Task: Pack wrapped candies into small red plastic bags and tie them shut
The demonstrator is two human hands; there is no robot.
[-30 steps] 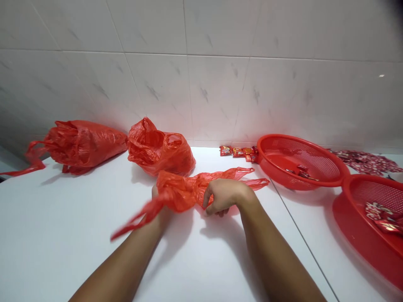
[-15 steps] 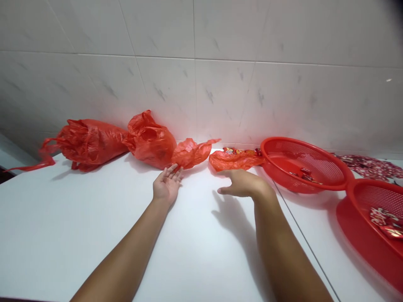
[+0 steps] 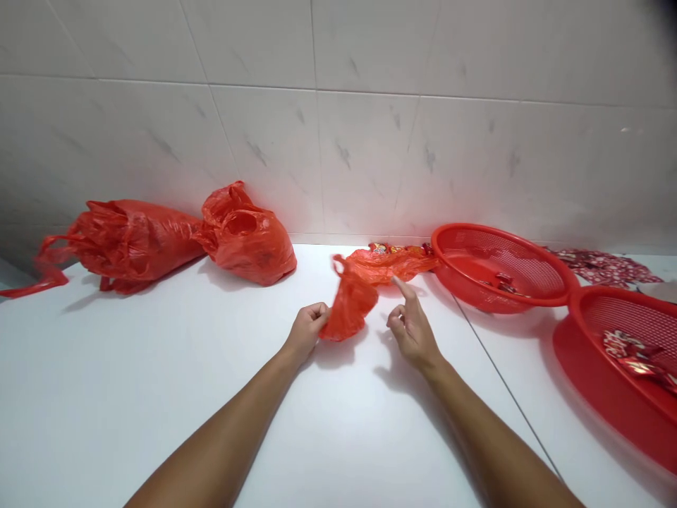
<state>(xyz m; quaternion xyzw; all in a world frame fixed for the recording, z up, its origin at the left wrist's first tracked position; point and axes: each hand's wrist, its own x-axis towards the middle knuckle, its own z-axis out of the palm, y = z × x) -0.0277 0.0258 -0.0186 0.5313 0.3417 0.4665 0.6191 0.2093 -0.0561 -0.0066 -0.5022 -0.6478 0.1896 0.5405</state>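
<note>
Left hand (image 3: 307,328) and right hand (image 3: 415,335) stand apart near the middle of the frame. The left one is clamped on the edge of a small red plastic bag (image 3: 349,307), which sits crumpled at the centre, just above the desk (image 3: 159,395) or on it; I cannot tell which. The right one has its index finger stretched out and its other fingers curled, with nothing seen in its grasp. That fingertip is at the near edge of a flat red bag (image 3: 388,264); whether they touch is unclear.

Behind the flat bag, a few small packets (image 3: 379,248) lie by the tiled wall (image 3: 370,42). Left of centre rests a bulging bag (image 3: 254,247), with a longer stuffed bag (image 3: 151,240) beside it at the left of the frame.

Right of centre stands a red basket (image 3: 470,293) with a few packets inside. A second basket (image 3: 592,374), cut off by the right edge, also holds packets. Beyond them spreads a pile of wrappers or packets (image 3: 600,267).
</note>
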